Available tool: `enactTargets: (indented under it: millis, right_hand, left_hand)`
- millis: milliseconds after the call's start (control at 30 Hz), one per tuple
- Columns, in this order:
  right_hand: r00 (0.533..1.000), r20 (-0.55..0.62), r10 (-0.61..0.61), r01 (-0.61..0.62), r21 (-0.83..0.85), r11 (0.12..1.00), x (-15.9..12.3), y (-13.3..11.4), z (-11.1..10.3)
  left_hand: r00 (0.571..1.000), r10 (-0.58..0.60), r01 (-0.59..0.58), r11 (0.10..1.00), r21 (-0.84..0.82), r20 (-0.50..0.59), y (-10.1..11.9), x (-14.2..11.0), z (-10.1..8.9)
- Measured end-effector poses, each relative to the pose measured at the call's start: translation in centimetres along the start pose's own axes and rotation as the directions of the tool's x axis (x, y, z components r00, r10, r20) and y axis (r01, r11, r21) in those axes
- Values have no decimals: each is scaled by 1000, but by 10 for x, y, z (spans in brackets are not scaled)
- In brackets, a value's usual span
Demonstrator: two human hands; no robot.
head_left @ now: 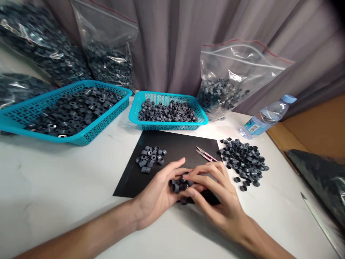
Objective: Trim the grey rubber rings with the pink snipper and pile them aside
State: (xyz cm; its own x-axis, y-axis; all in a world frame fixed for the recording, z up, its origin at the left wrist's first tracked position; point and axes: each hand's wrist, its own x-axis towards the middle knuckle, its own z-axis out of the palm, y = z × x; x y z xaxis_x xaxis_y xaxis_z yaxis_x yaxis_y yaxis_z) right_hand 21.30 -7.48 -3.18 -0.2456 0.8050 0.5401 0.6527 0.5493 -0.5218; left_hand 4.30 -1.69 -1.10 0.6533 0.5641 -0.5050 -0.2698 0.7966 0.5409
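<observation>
My left hand [159, 190] is cupped palm up over the black mat, holding several small dark grey cylindrical caps [175, 187] in the palm and fingers. Over it bends my right hand [215, 190], thumb and fingertips closed in on the caps; a cap [182, 179] shows at its fingertips. One more dark cap [183, 200] shows just below the hands. A loose cluster of grey plastic cylinders [151, 157] lies on the mat [178, 145] beyond my left hand. Pink-handled thread snips [206, 154] rest on the mat beyond my right hand.
A pile of dark caps [244, 160] lies right of the mat. Behind stand two blue baskets, a large one [86, 138] and a small one [172, 126], holding grey pieces. Zip bags [223, 90], a water bottle [265, 117] and a thin blade-like tool [318, 219] surround the area.
</observation>
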Motion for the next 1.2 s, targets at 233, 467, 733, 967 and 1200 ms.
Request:
enactTargets:
  millis: [233, 467, 733, 967, 1200]
  right_hand:
    - [991, 88, 97, -98, -3, 995, 3, 1, 1]
    - [982, 0, 189, -184, 221, 958, 5, -1, -4]
    - [965, -21, 260, -240, 314, 919, 8, 9, -13]
    - [951, -37, 308, -279, 330, 902, 7, 14, -14]
    - [927, -85, 366, -296, 433, 851, 7, 23, -11]
  left_hand:
    - [997, 16, -16, 1000, 1, 76, -4, 0, 1]
    - [997, 38, -36, 999, -40, 62, -4, 1, 1]
    - [997, 66, -65, 997, -33, 37, -2, 1, 0]
    - [997, 74, -74, 997, -4, 7, 0, 0, 0]
    - [987, 144, -149, 987, 62, 71, -1, 2, -7]
